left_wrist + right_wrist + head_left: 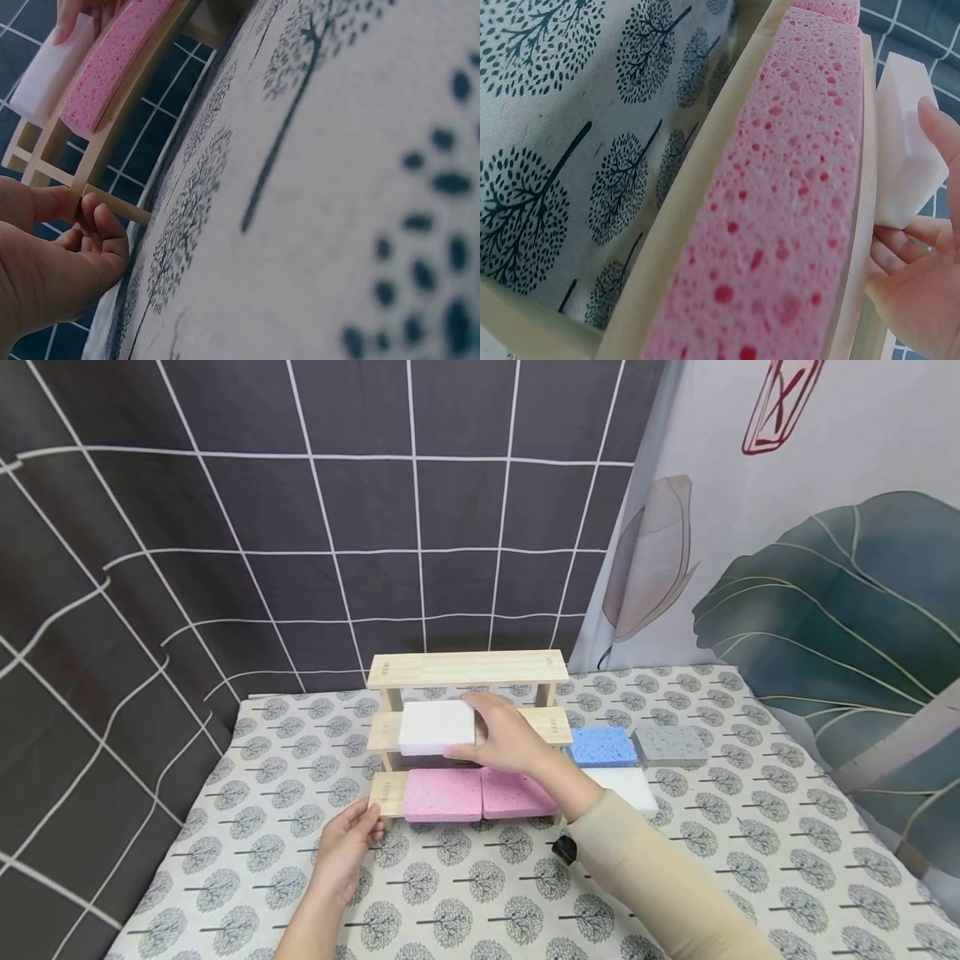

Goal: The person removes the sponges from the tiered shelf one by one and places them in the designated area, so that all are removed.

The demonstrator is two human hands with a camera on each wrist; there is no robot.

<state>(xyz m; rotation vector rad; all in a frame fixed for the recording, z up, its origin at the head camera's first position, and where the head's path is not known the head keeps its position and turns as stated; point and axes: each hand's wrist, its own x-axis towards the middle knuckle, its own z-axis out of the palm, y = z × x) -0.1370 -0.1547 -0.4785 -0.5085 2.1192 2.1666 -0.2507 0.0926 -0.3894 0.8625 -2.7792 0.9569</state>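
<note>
A small three-tier wooden rack point(468, 669) stands on the table. My left hand point(347, 847) pinches the left end of its lowest shelf between thumb and fingers, also seen in the left wrist view. My right hand point(506, 735) grips a white sponge block point(438, 727) by its right end, at the middle shelf; whether the block rests on that shelf is hard to tell. Two pink sponges, a left one point(442, 795) and a right one point(517, 795), lie side by side on the lowest shelf. My right forearm partly covers the right one.
Right of the rack lie a blue sponge point(602, 747), a grey sponge point(670, 746) and another white block point(621, 787), partly behind my sleeve. A small black object point(564, 849) sits by that sleeve. A tree-print cloth point(480, 893) covers the table; a dark gridded curtain point(360, 510) hangs behind.
</note>
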